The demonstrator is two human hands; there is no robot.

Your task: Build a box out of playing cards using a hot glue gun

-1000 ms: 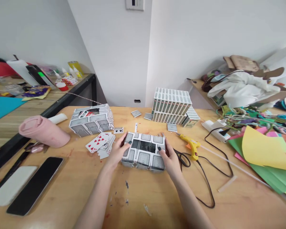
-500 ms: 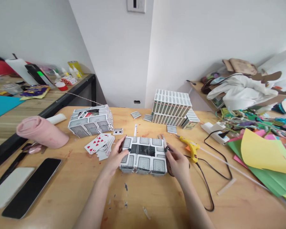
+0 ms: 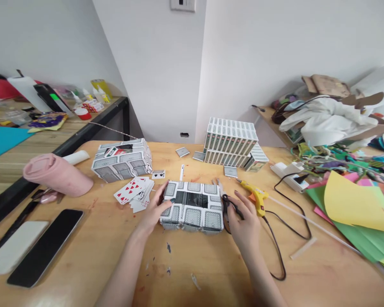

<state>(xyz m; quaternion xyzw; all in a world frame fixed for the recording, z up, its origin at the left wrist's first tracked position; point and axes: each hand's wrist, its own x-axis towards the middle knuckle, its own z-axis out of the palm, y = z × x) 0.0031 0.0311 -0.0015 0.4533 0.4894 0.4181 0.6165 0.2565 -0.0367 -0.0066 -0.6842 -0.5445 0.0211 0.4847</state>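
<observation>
A box covered with grey-backed playing cards (image 3: pixel 195 216) lies on the wooden table, a dark strip showing in the middle of its top. My left hand (image 3: pixel 155 211) holds its left end, thumb on the top. Just right of the box is my right hand (image 3: pixel 245 215), fingers apart, over the black handles of scissors (image 3: pixel 226 204); whether it grips them is unclear. Loose face-up cards (image 3: pixel 135 192) lie left of the box. Behind them sits a second card-covered box (image 3: pixel 123 161). A yellow glue gun (image 3: pixel 257 197) rests to the right.
Stacked card packs (image 3: pixel 230 138) stand at the back. A pink roll (image 3: pixel 57 175) and black phone (image 3: pixel 46 247) lie at left. Glue gun cable, a white power strip (image 3: pixel 289 175), coloured paper (image 3: pixel 358 204) and a glue stick (image 3: pixel 303 248) occupy the right side.
My right hand has let go of the box's right end and moved slightly right, its fingers spreading over the scissor handles. My left hand has stayed on the box.
</observation>
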